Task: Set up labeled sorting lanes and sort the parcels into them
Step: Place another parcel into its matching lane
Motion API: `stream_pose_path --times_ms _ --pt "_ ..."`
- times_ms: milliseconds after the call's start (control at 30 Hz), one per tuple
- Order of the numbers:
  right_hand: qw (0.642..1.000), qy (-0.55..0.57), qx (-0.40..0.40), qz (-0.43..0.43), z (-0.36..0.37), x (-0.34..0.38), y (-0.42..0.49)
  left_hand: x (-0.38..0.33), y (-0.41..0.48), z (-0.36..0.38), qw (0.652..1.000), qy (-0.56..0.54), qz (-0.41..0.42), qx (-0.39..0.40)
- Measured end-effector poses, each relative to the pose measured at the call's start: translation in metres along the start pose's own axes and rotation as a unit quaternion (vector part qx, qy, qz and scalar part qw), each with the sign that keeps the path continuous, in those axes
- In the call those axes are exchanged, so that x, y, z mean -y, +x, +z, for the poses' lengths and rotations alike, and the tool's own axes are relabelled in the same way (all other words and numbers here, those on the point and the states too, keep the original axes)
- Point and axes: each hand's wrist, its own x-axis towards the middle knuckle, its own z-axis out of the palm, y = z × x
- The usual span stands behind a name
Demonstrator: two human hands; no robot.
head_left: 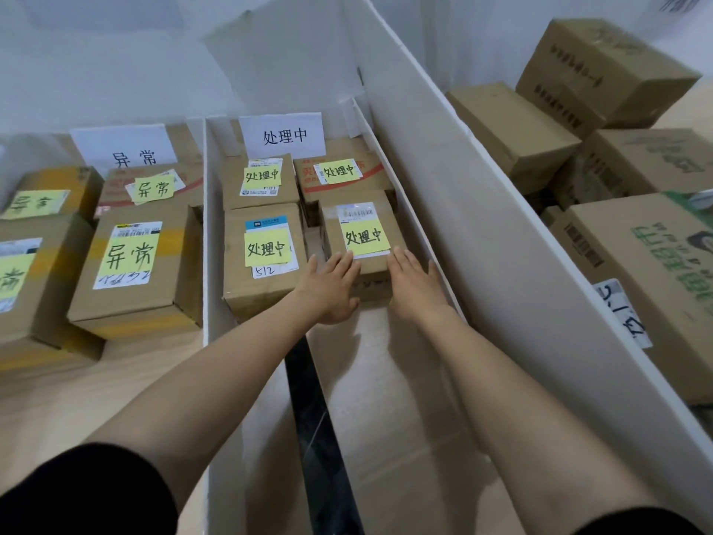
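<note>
A small cardboard parcel (359, 225) with a yellow note reading 处理中 lies in the middle lane. My left hand (332, 289) rests flat against its near left corner, fingers straight. My right hand (414, 285) lies flat at its near right corner, fingers straight. Three other parcels with the same yellow note fill this lane: one at the near left (262, 260), two behind (260, 181) (341, 173). A white lane sign 处理中 (281, 135) stands at the back. The left lane holds several parcels marked 异常 (135, 264) under a white sign 异常 (125, 150).
White foam boards (205, 225) (443, 210) wall the lanes. Beyond the right board, several unlabeled brown cartons (509, 129) (656, 264) are stacked. A dark strip (312, 399) runs along the wooden floor in the middle lane, under my left arm.
</note>
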Motion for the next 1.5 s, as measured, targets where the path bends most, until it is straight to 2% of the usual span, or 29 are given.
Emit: stream_pose_path --times_ms 267,400,633,800,967,1067,1500 --pt "1.000 0.007 0.025 0.012 -0.011 0.003 0.017 0.006 0.016 -0.002 1.000 -0.016 -0.013 -0.012" --pt "0.998 0.037 0.046 0.027 -0.024 0.008 0.021 0.005 0.018 -0.012 0.997 -0.064 -0.033 -0.006" --pt "0.983 0.182 -0.031 0.021 -0.043 0.024 0.011 0.033 -0.009 -0.033 0.972 -0.194 -0.096 -0.094" --pt "0.967 0.238 -0.086 0.019 -0.070 0.048 -0.005 0.059 -0.045 -0.044 0.946 -0.257 -0.128 -0.153" --pt "0.952 0.288 -0.105 0.020 -0.095 0.079 -0.025 0.090 -0.091 -0.058 0.936 -0.254 -0.153 -0.191" --pt "0.938 0.317 -0.142 -0.006 -0.115 0.105 -0.041 0.113 -0.125 -0.066 0.925 -0.259 -0.173 -0.218" --pt "0.918 0.344 -0.159 -0.113 -0.178 0.249 -0.099 0.202 -0.284 -0.076 0.883 -0.256 -0.259 -0.296"
